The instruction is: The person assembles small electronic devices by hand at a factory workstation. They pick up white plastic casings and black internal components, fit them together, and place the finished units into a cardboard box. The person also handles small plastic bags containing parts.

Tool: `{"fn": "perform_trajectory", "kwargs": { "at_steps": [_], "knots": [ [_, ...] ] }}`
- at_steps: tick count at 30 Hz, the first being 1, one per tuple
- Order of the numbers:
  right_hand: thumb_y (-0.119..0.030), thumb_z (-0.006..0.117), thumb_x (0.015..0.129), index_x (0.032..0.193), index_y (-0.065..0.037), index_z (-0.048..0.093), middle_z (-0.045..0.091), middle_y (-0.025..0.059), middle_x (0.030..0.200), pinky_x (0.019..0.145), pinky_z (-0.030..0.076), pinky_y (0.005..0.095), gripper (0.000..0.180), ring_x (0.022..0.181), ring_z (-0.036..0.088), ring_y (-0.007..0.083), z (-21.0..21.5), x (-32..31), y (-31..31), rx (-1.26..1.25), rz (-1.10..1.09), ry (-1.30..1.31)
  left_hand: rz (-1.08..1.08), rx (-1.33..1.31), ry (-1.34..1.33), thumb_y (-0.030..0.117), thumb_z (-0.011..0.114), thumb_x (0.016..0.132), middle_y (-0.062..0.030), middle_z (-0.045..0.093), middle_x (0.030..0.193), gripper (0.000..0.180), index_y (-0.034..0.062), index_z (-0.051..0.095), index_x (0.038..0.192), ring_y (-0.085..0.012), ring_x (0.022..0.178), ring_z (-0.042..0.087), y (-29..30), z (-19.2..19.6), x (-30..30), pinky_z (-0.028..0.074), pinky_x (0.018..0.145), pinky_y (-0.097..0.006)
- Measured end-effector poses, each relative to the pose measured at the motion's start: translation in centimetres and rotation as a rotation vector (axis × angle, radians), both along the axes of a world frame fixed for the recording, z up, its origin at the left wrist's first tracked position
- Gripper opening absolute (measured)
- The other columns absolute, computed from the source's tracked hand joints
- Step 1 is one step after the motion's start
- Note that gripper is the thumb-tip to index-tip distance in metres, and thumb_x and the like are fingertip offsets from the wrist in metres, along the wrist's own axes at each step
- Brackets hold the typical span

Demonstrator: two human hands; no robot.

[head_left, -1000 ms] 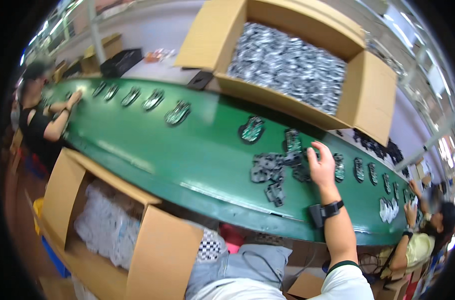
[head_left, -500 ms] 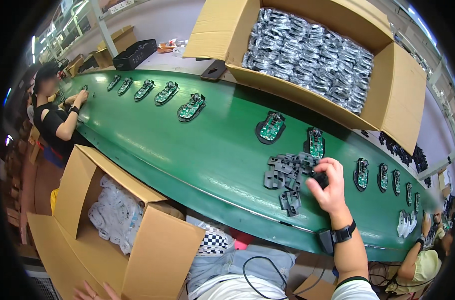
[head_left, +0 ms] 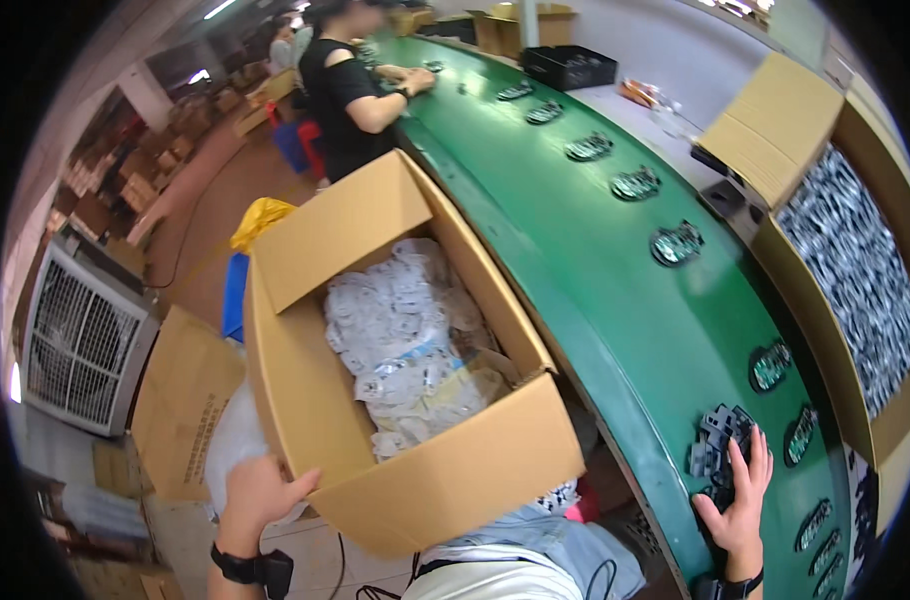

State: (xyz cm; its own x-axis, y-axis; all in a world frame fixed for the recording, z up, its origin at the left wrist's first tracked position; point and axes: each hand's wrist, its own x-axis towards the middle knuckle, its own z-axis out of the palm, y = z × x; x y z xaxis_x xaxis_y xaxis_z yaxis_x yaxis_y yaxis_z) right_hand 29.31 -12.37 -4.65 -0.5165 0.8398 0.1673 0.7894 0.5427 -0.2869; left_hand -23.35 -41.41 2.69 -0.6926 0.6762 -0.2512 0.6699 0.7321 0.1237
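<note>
My left hand (head_left: 260, 492) is at the near left corner of an open cardboard box (head_left: 455, 490). Its thumb lies along the edge, and its other fingers curl down the outer side, partly hidden. Inside the box are many clear plastic pieces (head_left: 385, 320), some in bags. My right hand (head_left: 743, 500) is on the green work surface, fingers spread and nothing gripped, right beside a pile of dark grey plastic clips (head_left: 710, 445). Green circuit boards in black shells (head_left: 771, 366) lie in a row beyond it.
A large carton (head_left: 815, 300) packed with bagged parts stands at the far right. A co-worker in black (head_left: 350, 100) works farther up the green bench (head_left: 535, 230). A black tray (head_left: 570, 68) sits on the back ledge. A grey fan unit (head_left: 80, 335) stands at left.
The view has swung left, toward the box of clear pieces. My left hand has come up to the box's corner from the lower edge. My right hand stays by the grey clips, its fingers straighter.
</note>
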Motion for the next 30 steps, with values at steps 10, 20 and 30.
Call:
{"fn": "perform_trajectory", "kwargs": {
  "at_steps": [10,20,30],
  "knots": [
    [-0.033,0.077,0.081,0.15,-0.01,0.052,0.031,0.0204,0.166,0.123,0.02,0.0577,0.076,0.152,0.026,0.0457,-1.3,-10.4,8.7,0.104,0.07,0.12,-0.48,-0.141,0.101,0.046,0.072,0.084,-0.0215,0.075,0.099,0.046,0.0048,0.073,0.105,-0.0396,0.098,0.072,22.2,-6.2,-5.6,0.058,0.084,-0.049],
    [-0.012,0.073,0.085,0.136,-0.004,0.061,0.062,0.0214,0.137,0.113,0.045,0.0458,0.053,0.131,0.057,0.0389,-1.7,-2.9,4.8,0.121,0.034,0.247,-0.475,-0.746,0.008,0.014,0.069,0.082,-0.0256,0.058,0.144,0.059,0.0079,0.06,0.14,-0.0373,0.12,0.067,14.9,-26.9,-14.6,0.056,0.098,-0.047],
    [-0.025,0.078,0.085,0.115,-0.014,0.075,0.058,0.0141,0.137,0.102,0.046,0.0464,0.032,0.125,0.055,0.0342,-1.6,-4.3,4.6,0.14,-0.163,0.276,-0.357,0.002,0.414,0.03,0.073,0.077,-0.0238,0.075,0.097,0.032,-0.0002,0.076,0.089,-0.0404,0.089,0.073,26.6,-2.5,-5.7,0.059,0.081,-0.05]
  ]
}}
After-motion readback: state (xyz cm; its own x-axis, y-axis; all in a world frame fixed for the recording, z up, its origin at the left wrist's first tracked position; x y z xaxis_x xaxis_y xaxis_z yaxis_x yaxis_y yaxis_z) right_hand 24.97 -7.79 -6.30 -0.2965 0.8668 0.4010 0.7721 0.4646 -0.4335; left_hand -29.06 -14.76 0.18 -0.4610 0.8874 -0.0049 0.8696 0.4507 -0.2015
